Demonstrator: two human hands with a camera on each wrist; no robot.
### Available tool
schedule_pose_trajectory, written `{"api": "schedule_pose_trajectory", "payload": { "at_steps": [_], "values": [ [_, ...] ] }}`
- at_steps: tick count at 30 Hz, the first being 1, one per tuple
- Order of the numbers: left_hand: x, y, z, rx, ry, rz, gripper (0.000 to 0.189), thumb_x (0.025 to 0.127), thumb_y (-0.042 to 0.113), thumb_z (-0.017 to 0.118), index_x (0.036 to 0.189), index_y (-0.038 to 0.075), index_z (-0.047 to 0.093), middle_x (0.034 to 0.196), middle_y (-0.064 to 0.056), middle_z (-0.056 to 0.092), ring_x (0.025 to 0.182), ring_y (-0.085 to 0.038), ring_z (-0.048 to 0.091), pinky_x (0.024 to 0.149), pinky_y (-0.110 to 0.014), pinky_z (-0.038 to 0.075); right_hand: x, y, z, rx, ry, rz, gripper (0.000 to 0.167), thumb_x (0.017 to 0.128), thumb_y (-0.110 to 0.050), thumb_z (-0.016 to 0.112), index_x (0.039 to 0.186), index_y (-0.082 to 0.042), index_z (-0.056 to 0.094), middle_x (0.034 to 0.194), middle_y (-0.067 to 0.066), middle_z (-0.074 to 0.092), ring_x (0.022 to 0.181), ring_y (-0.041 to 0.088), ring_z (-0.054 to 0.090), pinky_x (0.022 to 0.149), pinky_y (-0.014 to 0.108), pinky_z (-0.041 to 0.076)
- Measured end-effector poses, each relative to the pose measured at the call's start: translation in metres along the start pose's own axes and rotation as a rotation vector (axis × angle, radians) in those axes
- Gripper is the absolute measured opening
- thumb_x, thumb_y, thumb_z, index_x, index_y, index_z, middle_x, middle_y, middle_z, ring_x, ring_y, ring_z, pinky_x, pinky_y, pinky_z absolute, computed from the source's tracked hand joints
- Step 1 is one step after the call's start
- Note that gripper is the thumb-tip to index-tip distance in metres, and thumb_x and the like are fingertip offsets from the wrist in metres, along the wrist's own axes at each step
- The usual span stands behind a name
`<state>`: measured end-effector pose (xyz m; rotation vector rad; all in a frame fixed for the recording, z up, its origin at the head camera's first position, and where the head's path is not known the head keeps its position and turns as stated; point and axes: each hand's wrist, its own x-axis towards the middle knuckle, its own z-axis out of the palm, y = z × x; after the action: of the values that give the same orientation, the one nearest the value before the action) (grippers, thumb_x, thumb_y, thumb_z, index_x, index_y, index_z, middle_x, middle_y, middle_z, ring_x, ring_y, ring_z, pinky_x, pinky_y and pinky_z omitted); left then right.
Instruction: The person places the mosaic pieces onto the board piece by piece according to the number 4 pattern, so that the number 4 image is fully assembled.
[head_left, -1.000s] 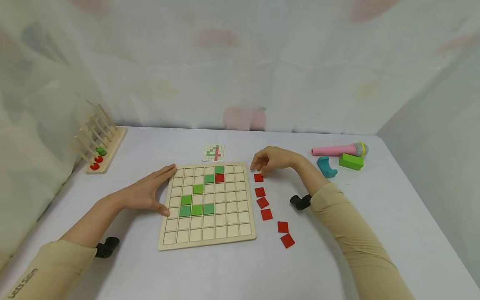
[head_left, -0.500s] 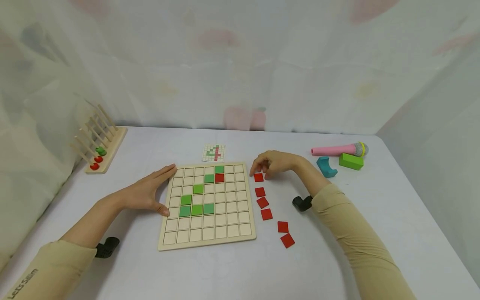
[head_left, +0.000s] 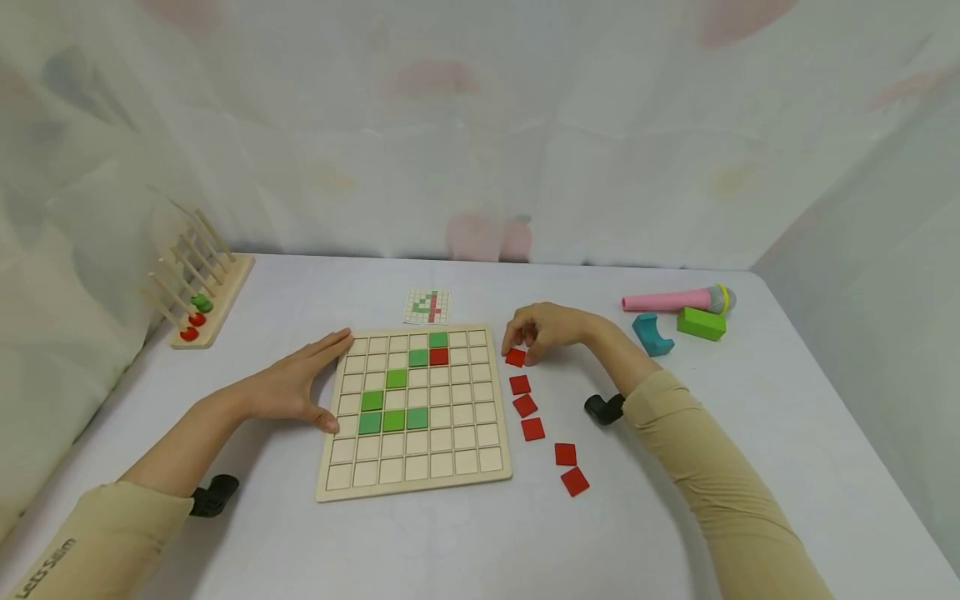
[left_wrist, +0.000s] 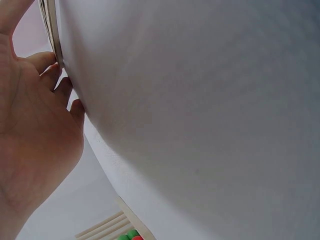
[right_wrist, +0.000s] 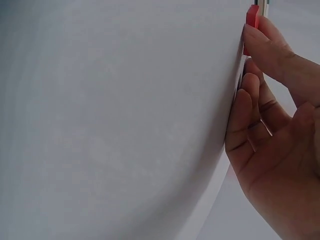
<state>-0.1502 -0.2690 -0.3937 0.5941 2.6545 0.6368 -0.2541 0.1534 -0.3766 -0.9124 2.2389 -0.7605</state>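
My left hand [head_left: 288, 383] lies spread along the left edge of a wooden grid board [head_left: 412, 486], its thumb and fingertips touching the rim. Several green tiles, such as the light green tile [head_left: 396, 378], and one red tile [head_left: 438, 357] sit in the board's squares. Just right of the board, my right hand [head_left: 551, 327] pinches a loose red tile [head_left: 515, 357] between thumb and finger. In the right wrist view that tile [right_wrist: 252, 16] is partly hidden behind the thumb. More red tiles [head_left: 532, 429] lie on the table below it.
A small pattern card [head_left: 427, 306] lies behind the board. At the far left stands a wooden peg rack [head_left: 237, 283] with red and green pieces. A pink microphone [head_left: 667, 301], a green block [head_left: 702, 323] and a teal curved piece [head_left: 652, 334] lie at the back right.
My right hand has come down over the topmost loose red tile and now pinches it; the tile has shifted slightly and turned. My left hand has stayed in place.
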Motion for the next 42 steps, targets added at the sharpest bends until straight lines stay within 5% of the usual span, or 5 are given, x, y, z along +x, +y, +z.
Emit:
{"api": "schedule_pose_trajectory", "payload": {
  "at_steps": [16, 25, 42],
  "values": [
    [0.001, -0.001, 0.001, 0.006, 0.0, -0.005, 0.139, 0.055, 0.065, 0.086, 0.159, 0.006, 0.015, 0.169, -0.014, 0.008, 0.154, -0.046, 0.01, 0.118, -0.069, 0.017, 0.001, -0.002, -0.002, -0.029, 0.111, 0.082, 0.014, 0.078, -0.009, 0.078, 0.087, -0.013, 0.068, 0.085, 0.001, 0.066, 0.079, 0.014, 0.059, 0.076, 0.027, 0.048],
    [0.001, -0.001, 0.001, 0.011, -0.001, -0.001, 0.139, 0.055, 0.064, 0.086, 0.159, 0.006, 0.015, 0.169, -0.014, 0.008, 0.153, -0.046, 0.011, 0.118, -0.069, 0.017, 0.003, -0.008, -0.008, 0.023, 0.157, 0.009, 0.016, 0.083, -0.002, 0.068, 0.095, -0.012, 0.071, 0.087, 0.002, 0.071, 0.08, 0.012, 0.063, 0.076, 0.025, 0.052],
    [0.0, 0.002, -0.001, 0.003, -0.003, 0.0, 0.14, 0.054, 0.064, 0.086, 0.159, 0.004, 0.014, 0.168, -0.016, 0.008, 0.153, -0.047, 0.009, 0.118, -0.069, 0.017, 0.019, -0.046, 0.005, 0.041, 0.208, -0.026, 0.016, 0.084, -0.01, 0.072, 0.098, -0.018, 0.075, 0.088, 0.001, 0.066, 0.082, 0.015, 0.065, 0.073, 0.026, 0.052]
  ]
}}
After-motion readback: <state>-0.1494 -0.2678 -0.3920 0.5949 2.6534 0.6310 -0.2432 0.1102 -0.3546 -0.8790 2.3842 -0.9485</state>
